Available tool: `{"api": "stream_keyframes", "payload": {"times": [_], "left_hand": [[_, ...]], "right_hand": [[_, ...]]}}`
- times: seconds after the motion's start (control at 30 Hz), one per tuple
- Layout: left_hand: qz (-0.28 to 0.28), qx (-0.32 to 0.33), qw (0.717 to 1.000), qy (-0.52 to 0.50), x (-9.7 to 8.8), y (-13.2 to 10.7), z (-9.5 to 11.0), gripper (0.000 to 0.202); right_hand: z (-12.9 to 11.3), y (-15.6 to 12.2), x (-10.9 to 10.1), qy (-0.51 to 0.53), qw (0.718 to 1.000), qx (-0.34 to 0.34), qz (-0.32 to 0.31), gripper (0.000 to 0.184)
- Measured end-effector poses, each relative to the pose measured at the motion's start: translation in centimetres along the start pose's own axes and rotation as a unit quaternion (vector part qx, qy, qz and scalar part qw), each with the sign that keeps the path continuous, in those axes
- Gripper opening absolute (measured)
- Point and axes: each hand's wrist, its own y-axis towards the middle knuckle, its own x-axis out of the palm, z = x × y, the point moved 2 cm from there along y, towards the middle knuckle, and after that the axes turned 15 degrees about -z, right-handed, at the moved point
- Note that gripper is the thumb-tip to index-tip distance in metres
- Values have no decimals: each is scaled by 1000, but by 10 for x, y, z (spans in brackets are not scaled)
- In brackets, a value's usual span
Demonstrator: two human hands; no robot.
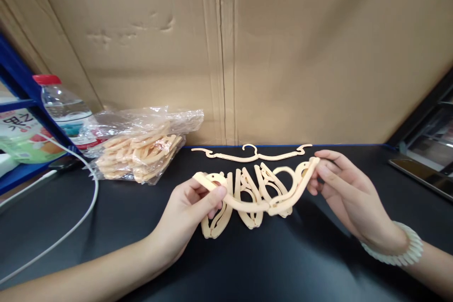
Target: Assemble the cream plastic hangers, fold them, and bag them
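Note:
A cream plastic hanger strip (255,196) with several looped clip pieces on it is held just above the black table (269,264). My left hand (187,219) is closed on its left end, thumb on top. My right hand (345,191) pinches its right end, and a pale beaded bracelet (406,247) sits on that wrist. Behind the strip a thin cream hanger (253,153) lies flat on the table, apart from both hands.
A clear plastic bag (141,146) of more cream hangers lies at the back left. A water bottle (63,111) with a red cap stands by blue shelving (21,85). A white cable (81,217) curves over the table's left. A cardboard wall (226,52) stands behind.

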Motion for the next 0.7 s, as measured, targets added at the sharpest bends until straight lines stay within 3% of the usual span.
{"api": "stream_keyframes", "payload": {"times": [0.2, 0.33, 0.5, 0.7], "left_hand": [[-83, 5, 996, 41, 8, -7, 0, 30], [-116, 15, 992, 45, 13, -9, 2, 27], [-121, 5, 990, 67, 15, -9, 2, 22], [-96, -7, 992, 87, 17, -9, 4, 21]], "right_hand": [[-10, -8, 20, -11, 991, 28, -131, 30], [-18, -14, 30, -98, 974, 24, -202, 48], [-26, -29, 36, -237, 924, -10, -302, 62], [-35, -39, 39, -384, 856, -86, -334, 73]]}}
